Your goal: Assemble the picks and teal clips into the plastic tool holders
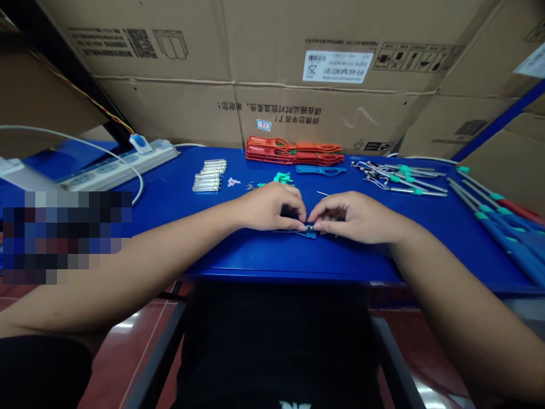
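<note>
On the bench (251, 255), our left hand (266, 207) and right hand (353, 216) pinch a small, partly hidden metal part (310, 228) above a blue plastic piece (306, 234); closed grips and steady wrists give us best control.

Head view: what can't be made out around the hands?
- Small blue-and-metal part: mostly hidden by the left hand and right hand; shape unclear.
- Tiny white pieces on the blue tabletop: too small to identify.
- Far left, head view: pixelated patch blurs what's there.

Left hand (267, 207), right hand (355, 217); seemingly pinching
</note>
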The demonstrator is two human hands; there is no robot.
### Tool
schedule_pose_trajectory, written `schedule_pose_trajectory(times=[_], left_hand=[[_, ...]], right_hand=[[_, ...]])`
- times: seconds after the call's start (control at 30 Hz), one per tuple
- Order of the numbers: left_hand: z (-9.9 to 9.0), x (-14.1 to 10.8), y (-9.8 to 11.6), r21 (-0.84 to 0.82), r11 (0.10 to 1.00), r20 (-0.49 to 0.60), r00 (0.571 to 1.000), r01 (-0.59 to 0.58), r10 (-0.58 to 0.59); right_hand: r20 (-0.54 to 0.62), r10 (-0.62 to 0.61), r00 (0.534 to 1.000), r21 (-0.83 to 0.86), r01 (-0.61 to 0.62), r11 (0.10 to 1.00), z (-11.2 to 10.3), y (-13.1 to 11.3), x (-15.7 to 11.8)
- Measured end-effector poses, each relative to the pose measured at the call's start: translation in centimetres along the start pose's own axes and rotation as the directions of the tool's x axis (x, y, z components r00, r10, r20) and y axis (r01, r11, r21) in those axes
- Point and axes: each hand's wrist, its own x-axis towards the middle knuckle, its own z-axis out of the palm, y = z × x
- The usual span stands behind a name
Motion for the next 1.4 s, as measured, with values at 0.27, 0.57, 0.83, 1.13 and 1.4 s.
schedule_pose_trajectory(times=[0.27, 0.57, 0.83, 1.13, 1.4], left_hand=[[0.4, 0.0, 0.6, 0.046, 0.997, -0.042, 0.998, -0.055, 0.057], [0.9, 0.2, 0.6, 0.07, 0.997, -0.095, 0.994, -0.038, 0.045], [0.9, 0.1, 0.5, 0.075, 0.997, -0.04, 0.999, -0.022, 0.025], [0.2, 0.1, 0.9, 0.027, 0.997, 0.043, 0.997, -0.071, 0.07], [0.2, -0.1, 0.9, 0.061, 0.991, -0.004, 0.993, -0.119, 0.119]], right_hand=[[-0.007, 0.036, 0.999, 0.113, -0.035, 0.993, 0.1, -0.4, -0.1], [-0.032, 0.111, 0.993, 0.123, -0.106, 0.987, 0.0, -0.3, -0.1], [0.02, 0.125, 0.992, -0.058, -0.123, 0.991, -0.3, -0.6, -0.3], [0.102, -0.014, 0.995, -0.237, 0.038, 0.971, -0.6, -1.0, -0.7], [0.108, -0.065, 0.992, -0.227, 0.088, 0.97, -0.8, -0.9, -0.8]])
